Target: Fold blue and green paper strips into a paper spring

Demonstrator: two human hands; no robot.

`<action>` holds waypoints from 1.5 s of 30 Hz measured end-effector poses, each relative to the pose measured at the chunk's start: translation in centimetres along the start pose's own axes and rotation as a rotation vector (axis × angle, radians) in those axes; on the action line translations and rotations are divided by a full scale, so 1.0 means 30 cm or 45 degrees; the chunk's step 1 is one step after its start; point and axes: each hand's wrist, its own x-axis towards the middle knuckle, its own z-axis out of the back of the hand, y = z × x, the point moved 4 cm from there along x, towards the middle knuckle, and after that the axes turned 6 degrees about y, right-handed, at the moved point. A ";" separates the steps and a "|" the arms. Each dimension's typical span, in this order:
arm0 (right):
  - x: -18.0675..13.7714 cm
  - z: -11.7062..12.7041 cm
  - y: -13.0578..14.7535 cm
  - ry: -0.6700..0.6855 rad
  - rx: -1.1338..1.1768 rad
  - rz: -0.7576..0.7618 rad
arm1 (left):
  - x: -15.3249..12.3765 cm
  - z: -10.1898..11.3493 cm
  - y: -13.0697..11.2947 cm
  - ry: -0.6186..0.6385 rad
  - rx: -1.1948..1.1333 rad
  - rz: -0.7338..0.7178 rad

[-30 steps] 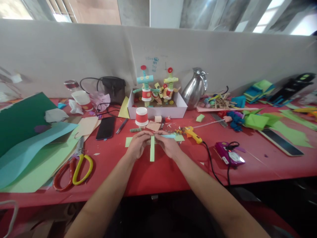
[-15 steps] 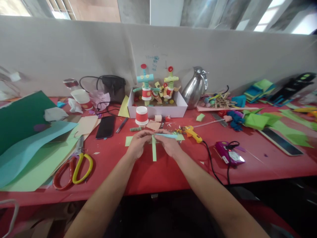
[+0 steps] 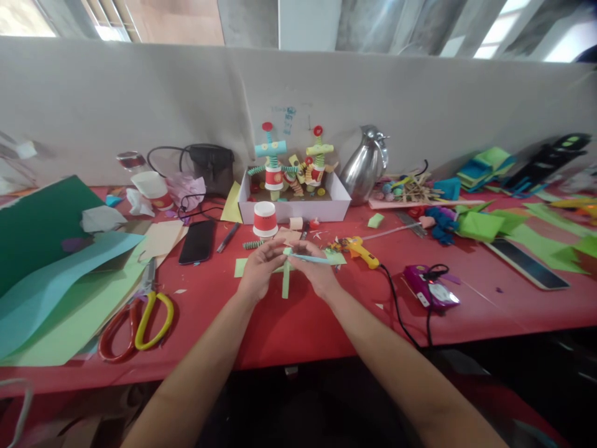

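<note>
Between my two hands, fingertips nearly meeting, hangs a light green paper strip. My left hand pinches its upper end, where the paper bends into a small fold. My right hand is closed on the same strip, and a light blue paper strip sticks out rightward from its fingers. Another light green strip lies flat on the table behind the hands. Just beyond are an upturned red and white paper cup and a green paper spring.
Scissors and coloured paper sheets lie at left, near a phone. To the right are a yellow glue gun with its cord and a purple box. Behind stand a white box with paper figures and a steel jug.
The green strip's upper end now shows a small fold between my fingertips. My fingers have shifted slightly, and the blue strip tilts down more to the right.
</note>
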 end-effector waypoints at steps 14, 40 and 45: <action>-0.008 0.009 0.039 -0.076 -0.370 0.098 | 0.004 0.015 0.011 -0.006 0.218 0.063; 0.015 0.017 0.000 -0.135 -0.045 -0.047 | 0.023 0.004 0.011 -0.220 -0.278 0.431; 0.012 0.009 -0.014 -0.056 -0.043 -0.091 | 0.028 0.016 0.041 -0.190 -0.244 0.321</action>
